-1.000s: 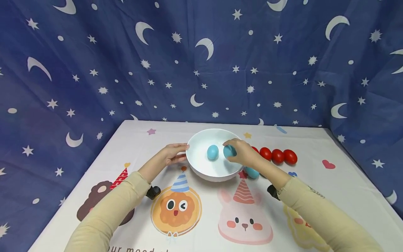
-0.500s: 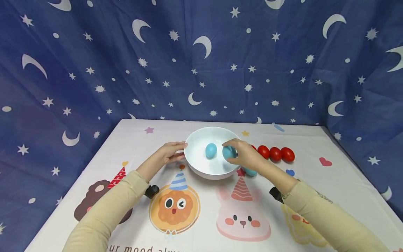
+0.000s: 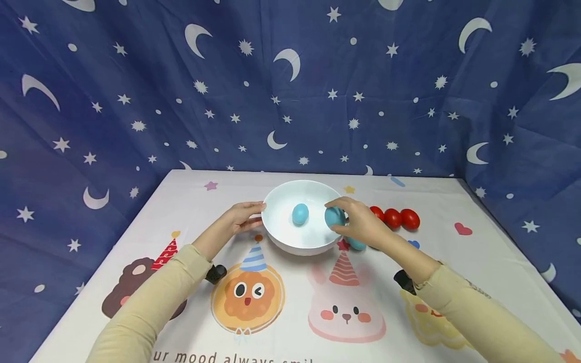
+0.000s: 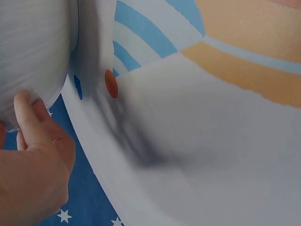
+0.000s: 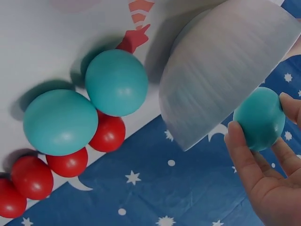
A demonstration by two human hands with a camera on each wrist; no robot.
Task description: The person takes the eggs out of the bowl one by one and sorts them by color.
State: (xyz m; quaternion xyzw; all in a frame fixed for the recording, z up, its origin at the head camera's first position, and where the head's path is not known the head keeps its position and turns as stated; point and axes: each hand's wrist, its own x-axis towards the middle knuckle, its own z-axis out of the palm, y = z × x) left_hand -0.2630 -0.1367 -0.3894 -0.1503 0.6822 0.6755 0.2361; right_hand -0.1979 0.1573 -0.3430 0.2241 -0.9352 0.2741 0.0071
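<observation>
Left hand (image 3: 242, 216): fingers straight, laid against outer left wall of round white plastic bowl (image 3: 290, 241); nothing gripped; judged bracing bowl against sliding on cartoon-print tabletop (image 3: 290, 312).

Bowl interior: one turquoise plastic egg (image 3: 300, 214) resting on floor, long axis roughly upright in head view.

Right hand (image 3: 358, 223): grip closed round second turquoise egg (image 5: 260, 118), thumb opposing fingertips, over bowl's right rim. Held egg's long axis not clear.

Right of bowl: two more turquoise eggs (image 5: 115, 82), touching row of red eggs (image 3: 393, 218).
</observation>
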